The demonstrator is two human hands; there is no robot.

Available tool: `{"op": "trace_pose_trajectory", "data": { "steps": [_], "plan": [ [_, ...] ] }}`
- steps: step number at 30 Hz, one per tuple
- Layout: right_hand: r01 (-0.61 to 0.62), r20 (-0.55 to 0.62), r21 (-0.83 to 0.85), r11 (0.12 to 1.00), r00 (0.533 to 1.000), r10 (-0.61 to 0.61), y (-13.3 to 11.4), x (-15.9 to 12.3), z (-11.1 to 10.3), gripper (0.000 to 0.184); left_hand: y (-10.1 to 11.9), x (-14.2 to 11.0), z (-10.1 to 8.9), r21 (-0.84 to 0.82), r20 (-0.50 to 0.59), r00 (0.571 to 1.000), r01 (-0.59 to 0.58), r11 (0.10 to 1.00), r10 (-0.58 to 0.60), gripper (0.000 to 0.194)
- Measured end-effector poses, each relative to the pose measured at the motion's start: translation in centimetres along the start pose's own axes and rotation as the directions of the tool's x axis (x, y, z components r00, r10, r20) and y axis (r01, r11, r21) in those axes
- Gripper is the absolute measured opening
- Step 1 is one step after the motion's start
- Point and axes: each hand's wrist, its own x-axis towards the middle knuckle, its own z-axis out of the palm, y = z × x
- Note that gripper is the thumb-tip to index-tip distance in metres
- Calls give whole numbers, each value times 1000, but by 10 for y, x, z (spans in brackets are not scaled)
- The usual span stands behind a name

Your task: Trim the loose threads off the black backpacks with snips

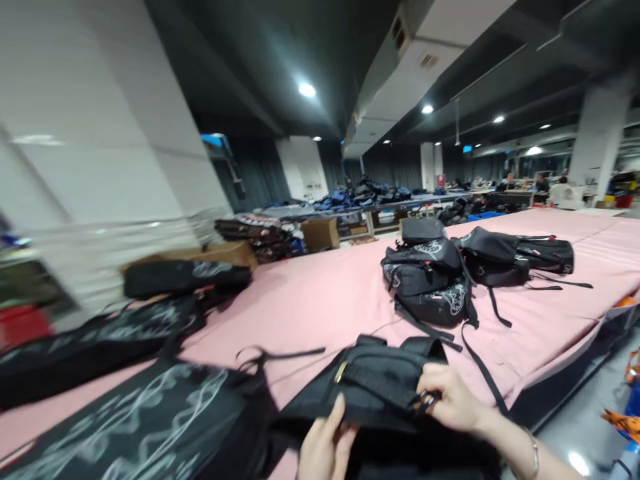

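A black backpack (380,380) lies in front of me on the pink-covered table, with a small gold-coloured piece on its strap. My left hand (327,440) pinches the backpack's near edge, thumb on top and fingers underneath. At the backpack's right side, my right hand (453,400) is closed around a small dark, shiny thing (426,400) with orange-brown glints; its kind cannot be made out. Close by on the left rests a large black bag (150,427) with white line patterns.
Several black backpacks (430,280) are piled farther along the pink tabletop (310,293), their straps trailing. More black bags (185,277) line the left edge, near cardboard boxes (320,235) and a white pillar (100,133). Orange items (623,423) show at the lower right.
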Motion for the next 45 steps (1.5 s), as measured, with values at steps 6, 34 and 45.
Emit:
{"op": "trace_pose_trajectory", "data": {
  "steps": [6,34,45],
  "plan": [
    [-307,32,136,942,952,306,18,1,-34,28,-12,-8,13,-187,16,994,113,976,-112,39],
    [206,351,-536,818,936,-5,-80,84,-15,10,-32,-59,-13,398,243,897,-439,805,369,26],
    [183,317,-543,820,948,-1,-88,71,-10,12,-30,-65,-16,426,263,895,-443,789,361,26]
  ]
}}
